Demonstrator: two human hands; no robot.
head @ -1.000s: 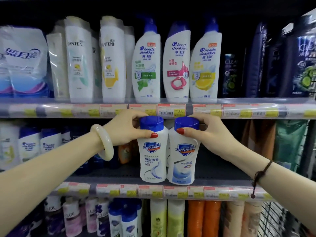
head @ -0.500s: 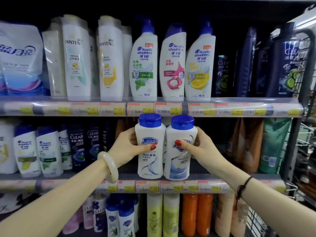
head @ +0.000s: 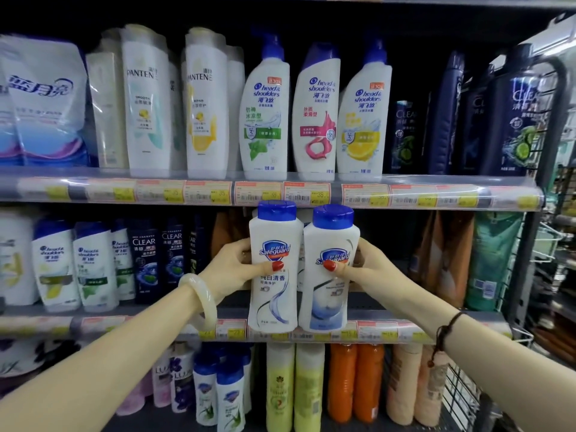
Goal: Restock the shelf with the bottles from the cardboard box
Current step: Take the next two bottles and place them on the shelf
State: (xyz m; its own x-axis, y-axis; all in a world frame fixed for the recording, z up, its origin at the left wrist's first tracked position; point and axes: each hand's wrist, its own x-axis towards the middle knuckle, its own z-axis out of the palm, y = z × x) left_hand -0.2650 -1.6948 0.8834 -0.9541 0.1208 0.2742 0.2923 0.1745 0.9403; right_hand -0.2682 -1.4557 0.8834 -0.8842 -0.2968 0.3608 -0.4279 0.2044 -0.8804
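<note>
Two white Safeguard bottles with blue caps stand upright side by side at the front of the middle shelf (head: 442, 330). My left hand (head: 232, 268) grips the left bottle (head: 274, 294) at its middle, thumb across the label. My right hand (head: 371, 269) grips the right bottle (head: 328, 297) the same way. The bottles' bases sit in front of the shelf's price strip; whether they rest on the shelf I cannot tell. The cardboard box is out of view.
The upper shelf (head: 405, 194) carries Pantene and Head & Shoulders bottles (head: 265, 113) just above the caps. Clear and Head & Shoulders bottles (head: 146, 260) stand left of my hands, brown and green pouches (head: 492, 260) to the right. A wire rack (head: 554, 244) stands at far right.
Both hands slid from the bottles' caps down to their middles. The bottles now appear lower against the shelf edge, and my view has shifted left and back.
</note>
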